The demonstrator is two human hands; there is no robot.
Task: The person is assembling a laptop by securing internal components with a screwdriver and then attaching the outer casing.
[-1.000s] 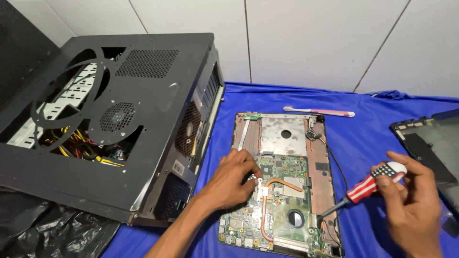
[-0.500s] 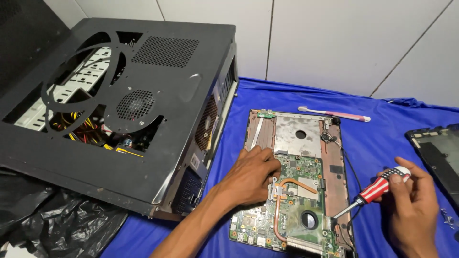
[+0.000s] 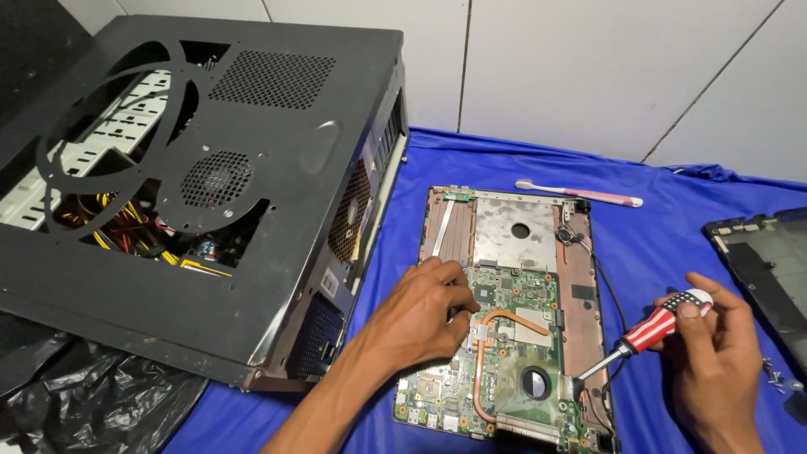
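An opened laptop base [image 3: 514, 227] lies on a blue cloth [image 3: 656, 244], its green motherboard [image 3: 513, 353] with a copper heat pipe exposed. My left hand [image 3: 416, 319] rests flat on the board's left edge, fingers curled onto it. My right hand [image 3: 714, 361] grips a screwdriver [image 3: 647, 332] with a red, white and blue handle. Its shaft slants down-left, with the tip at the board's right edge near the round fan opening [image 3: 535, 382].
A black desktop computer case [image 3: 210, 185] lies on its side at left, yellow wires visible inside. A black plastic bag [image 3: 76, 395] sits at bottom left. A pink-and-white toothbrush [image 3: 580, 193] lies behind the laptop. A dark laptop panel [image 3: 769, 261] and loose screws [image 3: 777, 374] sit at right.
The view has shifted so the laptop and both hands sit lower and further right in frame. Both hands keep their positions on the board and the screwdriver.
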